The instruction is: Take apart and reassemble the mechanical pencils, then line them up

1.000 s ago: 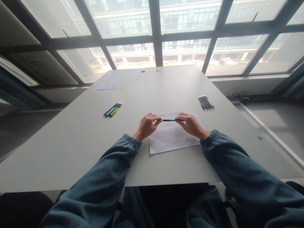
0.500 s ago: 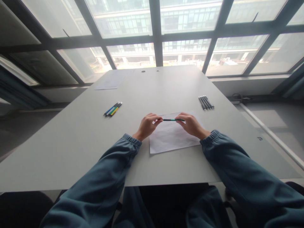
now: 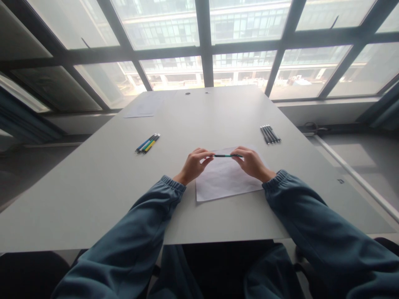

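Between both hands a slim pen (image 3: 222, 155), black and teal, is held level above a white sheet of paper (image 3: 224, 182). My left hand (image 3: 195, 164) pinches its left end between thumb and fingers. Its right end is gripped by my right hand (image 3: 249, 162) in the same way. The fingers cover both tips of the pen. Under the hands, the paper lies slightly askew on the white table (image 3: 124, 199).
Several pens with blue, green and yellow barrels (image 3: 147, 143) lie bunched at the left. On the right, several dark grey pens (image 3: 270, 134) sit side by side. More paper (image 3: 140, 106) rests at the far left, near the windows (image 3: 171, 70).
The pen has tilted a little, its left end rising so that it now lies more level. Both hands keep their pinch on its ends.
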Motion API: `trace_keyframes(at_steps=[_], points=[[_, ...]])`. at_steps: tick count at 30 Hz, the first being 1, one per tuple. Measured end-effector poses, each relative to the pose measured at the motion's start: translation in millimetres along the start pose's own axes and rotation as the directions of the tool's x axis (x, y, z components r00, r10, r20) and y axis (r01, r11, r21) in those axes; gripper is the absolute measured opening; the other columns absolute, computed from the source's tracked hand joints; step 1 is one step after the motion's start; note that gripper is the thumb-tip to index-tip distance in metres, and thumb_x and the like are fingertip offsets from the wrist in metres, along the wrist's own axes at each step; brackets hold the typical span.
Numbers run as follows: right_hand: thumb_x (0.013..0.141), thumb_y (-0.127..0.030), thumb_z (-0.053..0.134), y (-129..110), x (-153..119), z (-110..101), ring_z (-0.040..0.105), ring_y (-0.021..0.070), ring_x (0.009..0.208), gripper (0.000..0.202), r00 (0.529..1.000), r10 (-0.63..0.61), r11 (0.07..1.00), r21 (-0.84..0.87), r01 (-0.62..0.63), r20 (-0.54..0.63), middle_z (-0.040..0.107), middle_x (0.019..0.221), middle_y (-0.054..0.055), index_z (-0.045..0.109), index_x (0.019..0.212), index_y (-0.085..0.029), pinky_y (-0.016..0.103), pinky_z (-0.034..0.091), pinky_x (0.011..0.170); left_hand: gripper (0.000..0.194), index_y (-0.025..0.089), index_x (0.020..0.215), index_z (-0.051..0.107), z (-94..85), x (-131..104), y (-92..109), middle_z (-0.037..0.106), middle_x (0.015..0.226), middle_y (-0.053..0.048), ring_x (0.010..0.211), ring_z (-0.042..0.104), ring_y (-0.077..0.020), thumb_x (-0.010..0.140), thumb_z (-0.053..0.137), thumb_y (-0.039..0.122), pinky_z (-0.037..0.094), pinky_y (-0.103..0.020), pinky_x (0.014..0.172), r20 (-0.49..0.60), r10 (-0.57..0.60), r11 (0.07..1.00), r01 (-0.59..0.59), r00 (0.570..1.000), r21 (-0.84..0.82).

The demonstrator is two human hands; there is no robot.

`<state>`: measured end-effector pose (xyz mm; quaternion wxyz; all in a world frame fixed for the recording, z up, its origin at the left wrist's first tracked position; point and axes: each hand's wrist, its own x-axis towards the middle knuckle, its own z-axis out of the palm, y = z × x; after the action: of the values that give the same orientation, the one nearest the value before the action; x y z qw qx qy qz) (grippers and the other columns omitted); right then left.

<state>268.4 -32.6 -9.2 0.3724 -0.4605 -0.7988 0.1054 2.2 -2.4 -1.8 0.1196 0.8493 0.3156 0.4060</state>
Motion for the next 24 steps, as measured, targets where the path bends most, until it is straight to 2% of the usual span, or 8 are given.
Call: trace_keyframes(at_steps=[3, 6, 10, 16, 24], points=[[0.096, -0.020, 0.060, 0.7, -0.1, 0.5, 0.068, 0.0214, 0.088, 0.015, 1.000, -0.008, 1.000, 0.002, 0.008, -0.013, 0.073, 0.099, 0.007, 0.074, 0.101, -0.021, 0.032, 0.051, 0.082, 0.018, 0.021, 0.108, 0.075, 0.5, 0.1, -0.1, 0.075, 0.095, -0.006, 0.086, 0.066, -0.0178, 0.098, 0.061, 0.024, 0.054, -0.033, 0.082, -0.014, 0.018, 1.000, -0.018, 1.000, -0.001], [0.096, -0.020, 0.060, 2.7, -0.2, 1.9, 0.068, 0.0213, 0.087, 0.015, 0.999, -0.038, 0.999, 0.024, 0.038, -0.024, 0.073, 0.098, 0.008, 0.074, 0.101, -0.020, 0.032, 0.051, 0.081, 0.018, 0.020, 0.110, 0.074, 0.9, 0.2, -0.8, 0.076, 0.092, -0.005, 0.081, 0.065, -0.0166, 0.094, 0.066, 0.023, 0.055, -0.033, 0.082, -0.049, 0.018, 1.000, -0.017, 0.999, 0.011], [0.096, -0.020, 0.061, 4.6, 0.0, 3.2, 0.068, 0.0214, 0.087, 0.014, 0.997, -0.069, 0.996, 0.052, 0.071, -0.031, 0.073, 0.098, 0.008, 0.074, 0.100, -0.021, 0.033, 0.051, 0.081, 0.012, 0.020, 0.100, 0.074, 0.9, 0.3, -0.4, 0.075, 0.089, -0.004, 0.077, 0.065, -0.0163, 0.090, 0.072, 0.024, 0.056, -0.031, 0.078, -0.092, -0.016, 1.000, 0.018, 0.996, 0.018], [0.096, -0.020, 0.060, 3.1, 0.2, 2.1, 0.068, 0.0218, 0.087, 0.014, 0.995, -0.088, 0.994, 0.063, 0.090, -0.041, 0.073, 0.098, 0.008, 0.074, 0.100, -0.021, 0.034, 0.052, 0.081, 0.005, 0.020, 0.091, 0.073, 0.8, 0.5, -1.5, 0.074, 0.084, -0.003, 0.079, 0.064, -0.0174, 0.090, 0.072, 0.024, 0.055, -0.032, 0.078, -0.086, -0.012, 0.999, 0.016, 0.996, 0.036], [0.096, -0.018, 0.061, 1.9, 0.2, 1.7, 0.068, 0.0212, 0.087, 0.013, 0.993, -0.104, 0.991, 0.076, 0.108, -0.055, 0.072, 0.097, 0.008, 0.074, 0.099, -0.020, 0.034, 0.052, 0.080, 0.010, 0.020, 0.091, 0.073, -0.2, 1.4, -1.5, 0.074, 0.083, -0.003, 0.076, 0.064, -0.0167, 0.092, 0.071, 0.030, 0.052, -0.031, 0.077, -0.089, 0.020, 1.000, -0.019, 0.996, 0.013]])
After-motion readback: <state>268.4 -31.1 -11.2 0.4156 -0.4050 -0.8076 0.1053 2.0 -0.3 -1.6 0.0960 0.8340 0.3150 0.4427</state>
